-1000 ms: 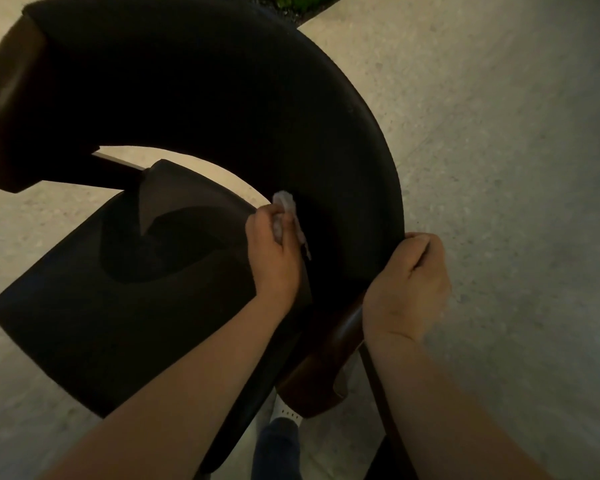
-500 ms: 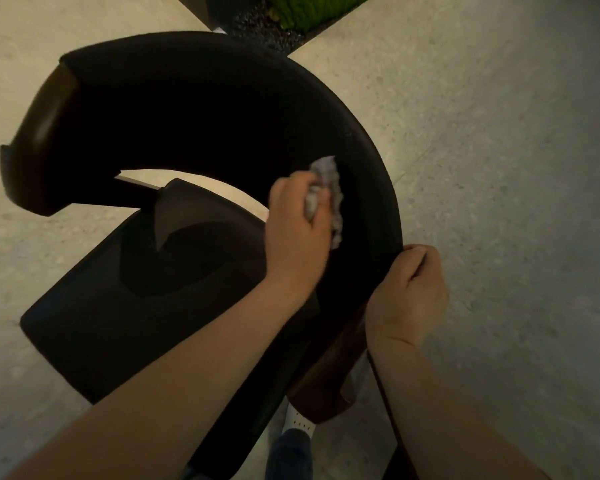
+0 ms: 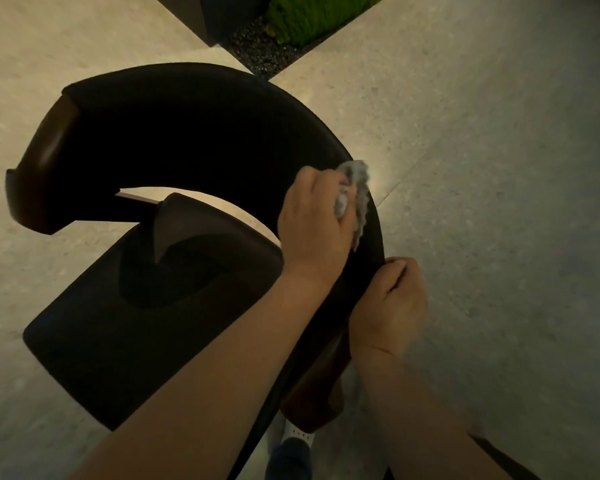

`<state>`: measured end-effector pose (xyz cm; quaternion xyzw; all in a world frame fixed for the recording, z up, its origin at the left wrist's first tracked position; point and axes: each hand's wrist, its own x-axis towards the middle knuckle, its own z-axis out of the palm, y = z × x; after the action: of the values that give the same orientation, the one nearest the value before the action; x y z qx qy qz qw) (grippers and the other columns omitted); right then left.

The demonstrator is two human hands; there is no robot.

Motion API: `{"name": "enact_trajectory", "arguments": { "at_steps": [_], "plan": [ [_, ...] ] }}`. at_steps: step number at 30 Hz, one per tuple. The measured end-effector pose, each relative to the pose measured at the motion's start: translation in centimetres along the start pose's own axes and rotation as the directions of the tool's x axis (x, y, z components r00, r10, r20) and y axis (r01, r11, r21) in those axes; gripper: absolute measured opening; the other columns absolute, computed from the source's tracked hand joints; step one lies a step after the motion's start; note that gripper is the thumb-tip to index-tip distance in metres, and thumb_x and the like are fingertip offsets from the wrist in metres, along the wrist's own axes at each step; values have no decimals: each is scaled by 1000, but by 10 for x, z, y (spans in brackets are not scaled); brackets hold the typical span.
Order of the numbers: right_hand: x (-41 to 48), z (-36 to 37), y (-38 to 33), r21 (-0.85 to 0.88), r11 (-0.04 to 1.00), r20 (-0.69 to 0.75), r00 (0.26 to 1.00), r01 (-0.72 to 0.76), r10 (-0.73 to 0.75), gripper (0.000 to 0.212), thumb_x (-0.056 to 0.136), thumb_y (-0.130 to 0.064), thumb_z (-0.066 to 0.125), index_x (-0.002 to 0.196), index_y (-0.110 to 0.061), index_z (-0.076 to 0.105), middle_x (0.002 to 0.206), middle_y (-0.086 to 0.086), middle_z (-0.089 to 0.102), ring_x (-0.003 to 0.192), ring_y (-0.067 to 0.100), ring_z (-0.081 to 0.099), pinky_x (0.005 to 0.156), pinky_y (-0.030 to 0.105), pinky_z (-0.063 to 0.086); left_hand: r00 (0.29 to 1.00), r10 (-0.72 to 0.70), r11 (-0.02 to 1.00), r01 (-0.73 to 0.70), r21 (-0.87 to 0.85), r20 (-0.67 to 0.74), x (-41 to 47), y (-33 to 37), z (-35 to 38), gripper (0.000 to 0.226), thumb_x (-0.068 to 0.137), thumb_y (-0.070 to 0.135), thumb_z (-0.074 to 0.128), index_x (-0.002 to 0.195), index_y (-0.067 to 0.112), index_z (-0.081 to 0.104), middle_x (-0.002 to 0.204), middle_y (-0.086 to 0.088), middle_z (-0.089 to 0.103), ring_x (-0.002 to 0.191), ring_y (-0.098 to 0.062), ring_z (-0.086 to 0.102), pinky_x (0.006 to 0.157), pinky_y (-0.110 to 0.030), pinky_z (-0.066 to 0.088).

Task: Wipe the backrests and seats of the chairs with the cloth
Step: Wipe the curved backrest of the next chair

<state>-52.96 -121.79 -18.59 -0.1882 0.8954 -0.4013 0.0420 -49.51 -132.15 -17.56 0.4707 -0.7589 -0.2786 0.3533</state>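
Observation:
A dark chair stands below me, with a curved black backrest (image 3: 194, 126) that wraps round a black seat (image 3: 146, 327). My left hand (image 3: 314, 223) is shut on a crumpled grey cloth (image 3: 355, 192) and presses it against the inner face of the backrest, near its upper right rim. My right hand (image 3: 388, 306) is closed over the backrest's outer edge just below the cloth, beside a brown wooden armrest end (image 3: 316, 393).
Pale speckled floor (image 3: 499, 168) surrounds the chair. A dark planter box (image 3: 219, 15) with green plants (image 3: 312, 15) and gravel lies at the top. The other wooden armrest end (image 3: 39, 168) juts out at the left. My shoe (image 3: 295, 441) shows under the chair.
My left hand has slid the cloth up and to the right along the backrest, from its lower inner face to near the rim. My right hand keeps its grip on the edge.

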Motion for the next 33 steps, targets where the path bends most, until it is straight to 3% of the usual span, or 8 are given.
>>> {"name": "enact_trajectory", "arguments": {
  "at_steps": [4, 7, 11, 14, 19, 22, 26, 33],
  "plan": [
    [-2, 1, 3, -15, 1000, 7, 1000, -10, 10, 29, 101, -19, 34, 76, -20, 49, 63, -9, 42, 55, 3, 41, 50, 13, 27, 961, -272, 962, 272, 10, -47, -5, -37, -11, 21, 94, 35, 48, 101, 16, 55, 102, 5, 44, 85, -12, 53, 72, -26, 50],
    [-2, 1, 3, -1, 1000, -2, 1000, 4, -4, 29, 101, -18, 35, 76, -19, 49, 62, -8, 41, 53, 3, 39, 51, 11, 33, 974, -215, 977, 213, -33, -74, -7, -37, -13, 23, 96, 35, 48, 101, 14, 55, 102, 5, 44, 83, -11, 52, 69, -27, 50],
    [-1, 2, 2, -4, 1000, 2, 1000, 1, -1, 29, 100, -21, 32, 76, -17, 49, 63, -6, 43, 55, 3, 39, 50, 18, 25, 990, -117, 987, 106, -122, -84, -1, -2, 3, 29, 95, 42, 51, 104, 15, 58, 107, -1, 49, 87, -12, 54, 70, -26, 50],
    [-1, 1, 1, -1, 1000, -7, 1000, 10, -10, 30, 96, -26, 28, 76, -17, 49, 63, -7, 43, 55, 3, 40, 50, 18, 24, 984, -111, 989, 96, -113, -138, -1, 4, 13, 26, 94, 34, 59, 100, 10, 62, 102, -6, 54, 84, -15, 53, 69, -28, 49],
    [-1, 0, 1, 15, 1000, -11, 1000, 25, -24, 30, 96, -23, 29, 74, -17, 48, 61, -7, 41, 53, 4, 38, 49, 17, 27, 973, -160, 972, 125, -201, -168, -6, -4, 18, 27, 94, 34, 50, 93, 9, 59, 95, -2, 53, 78, -13, 52, 65, -27, 47],
    [-1, 1, 2, 23, 1000, -4, 1000, 20, -20, 30, 97, -24, 29, 73, -18, 48, 60, -7, 42, 52, 4, 37, 49, 15, 26, 947, -295, 931, 257, -258, -124, -19, -17, 23, 20, 96, 33, 48, 92, 14, 53, 95, 1, 51, 73, -3, 48, 63, -17, 41],
    [-1, 1, 3, 14, 1000, 4, 1000, 21, -21, 30, 99, -23, 31, 73, -22, 46, 60, -8, 40, 52, 3, 36, 49, 12, 26, 827, -561, 797, 528, -294, -35, -39, -49, 24, 17, 99, 33, 47, 101, 17, 52, 103, -4, 56, 80, -8, 57, 66, -21, 49],
    [-1, 1, 5, 27, 999, -8, 1000, 29, -29, 31, 98, -25, 29, 74, -19, 48, 61, -5, 42, 54, 8, 38, 51, 25, 31, 903, -418, 877, 371, -305, -104, -29, -42, 33, 19, 101, 29, 45, 96, 12, 53, 98, -6, 52, 77, 5, 47, 67, -2, 35]
  ]
}}
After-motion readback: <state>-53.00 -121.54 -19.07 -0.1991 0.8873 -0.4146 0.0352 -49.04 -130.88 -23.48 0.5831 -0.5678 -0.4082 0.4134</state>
